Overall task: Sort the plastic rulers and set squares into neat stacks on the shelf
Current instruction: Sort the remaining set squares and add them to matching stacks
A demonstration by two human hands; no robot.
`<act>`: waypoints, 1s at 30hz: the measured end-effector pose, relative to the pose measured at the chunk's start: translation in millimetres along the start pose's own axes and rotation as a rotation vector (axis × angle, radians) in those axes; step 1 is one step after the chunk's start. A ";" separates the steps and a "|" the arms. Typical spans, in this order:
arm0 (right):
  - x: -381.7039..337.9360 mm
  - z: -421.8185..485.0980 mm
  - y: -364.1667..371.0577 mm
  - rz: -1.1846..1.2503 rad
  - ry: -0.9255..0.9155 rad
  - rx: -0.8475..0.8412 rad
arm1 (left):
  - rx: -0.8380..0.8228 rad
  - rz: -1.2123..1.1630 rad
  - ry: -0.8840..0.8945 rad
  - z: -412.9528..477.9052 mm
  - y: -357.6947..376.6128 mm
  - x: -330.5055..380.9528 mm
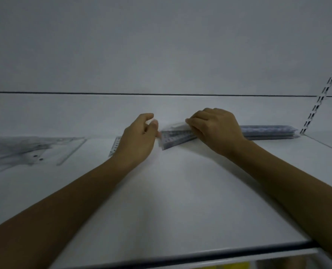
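- Head view – both arms reach out over a white shelf (180,191). The things to sort lie far back on it, near the back wall.
- The ruler stack (268,132) lies flat on the right side. Its far end sits close to the slotted post (324,90), so I think this corner is picked as the rulers' home.
- The right hand (217,131) sits on top of the stack with its fingers curled down. The fingertips pinch the top ruler (177,125), a clear one that looks a bit lifted at its left end. My guess is the hand is laying it down so it lines up with the ones below.
- The left hand (138,138) is half curled at the stack's left end, and its thumb is close to the ruler ends. I can't tell if it grips anything – it may only be tapping the ends to make them even.
- One loose ruler (115,146) peeks out behind the left hand. It lies flat on the shelf and is not in the stack.
- The set squares (31,150) lie in a see-through, blurry pile far to the left, well apart from the rulers. Keeping the two kinds apart fits the sorting job.
- The rulers look nearly done, but the set squares look messy to me.
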State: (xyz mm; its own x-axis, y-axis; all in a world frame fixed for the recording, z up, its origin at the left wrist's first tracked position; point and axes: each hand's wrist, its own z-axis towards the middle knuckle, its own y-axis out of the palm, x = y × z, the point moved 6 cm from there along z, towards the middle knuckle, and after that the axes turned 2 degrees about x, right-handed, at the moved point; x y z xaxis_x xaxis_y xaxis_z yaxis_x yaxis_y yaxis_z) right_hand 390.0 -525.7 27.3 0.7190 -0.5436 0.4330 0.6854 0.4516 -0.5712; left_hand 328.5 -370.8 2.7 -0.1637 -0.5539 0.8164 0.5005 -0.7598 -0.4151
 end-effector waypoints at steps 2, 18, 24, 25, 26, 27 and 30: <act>3.3 -5.2 9.2 0.028 0.039 -0.045 | -0.018 0.022 -0.031 3.0 0.9 -5.7; -8.3 -6.8 31.0 0.100 0.138 -0.308 | 0.057 0.255 0.169 -6.0 2.0 8.4; -50.7 23.0 -2.5 0.080 0.078 -0.344 | -0.203 0.612 0.360 -24.3 -27.7 17.9; -62.1 29.6 -7.1 0.070 0.081 -0.358 | -0.223 0.676 0.407 -31.1 -39.9 14.7; -74.7 36.7 -12.0 0.065 0.092 -0.362 | -0.238 0.726 0.448 -39.5 -54.3 9.4; -88.5 44.7 -16.5 0.074 0.108 -0.343 | -0.249 0.760 0.480 -48.5 -71.0 2.7; -141.8 73.0 -25.0 0.186 0.170 -0.281 | -0.259 0.833 0.531 -70.4 -132.1 -23.7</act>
State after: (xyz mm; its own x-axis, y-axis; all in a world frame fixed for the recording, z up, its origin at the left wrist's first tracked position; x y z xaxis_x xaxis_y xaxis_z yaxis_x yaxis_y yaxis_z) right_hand 279.4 -408.2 31.1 0.7826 -0.5912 0.1950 0.4694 0.3547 -0.8086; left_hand 206.4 -281.3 9.9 -0.2349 -0.9716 -0.0288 0.4384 -0.0795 -0.8953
